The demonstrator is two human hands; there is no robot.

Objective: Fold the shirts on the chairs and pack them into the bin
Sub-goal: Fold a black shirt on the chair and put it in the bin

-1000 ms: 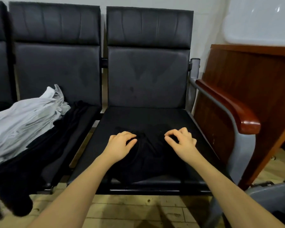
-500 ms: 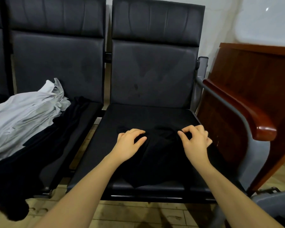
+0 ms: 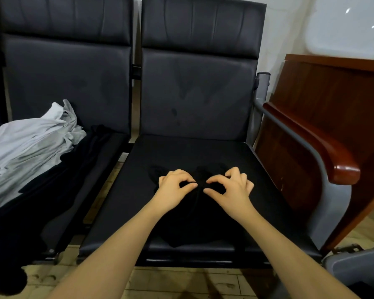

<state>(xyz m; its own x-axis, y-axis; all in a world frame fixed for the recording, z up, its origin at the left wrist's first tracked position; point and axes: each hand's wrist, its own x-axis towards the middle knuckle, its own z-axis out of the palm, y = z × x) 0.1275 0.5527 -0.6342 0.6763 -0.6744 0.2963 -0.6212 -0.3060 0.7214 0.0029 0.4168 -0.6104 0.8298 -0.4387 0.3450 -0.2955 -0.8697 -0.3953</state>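
Black shirt (image 3: 194, 225) lies bunched on the right chair's seat (image 3: 261, 169), running from mid-seat to the front edge. My left hand (image 3: 173, 190) and right hand (image 3: 231, 190) both pinch cloth at its far end, thumbs nearly touching. Its length runs toward me. Bin not seen.
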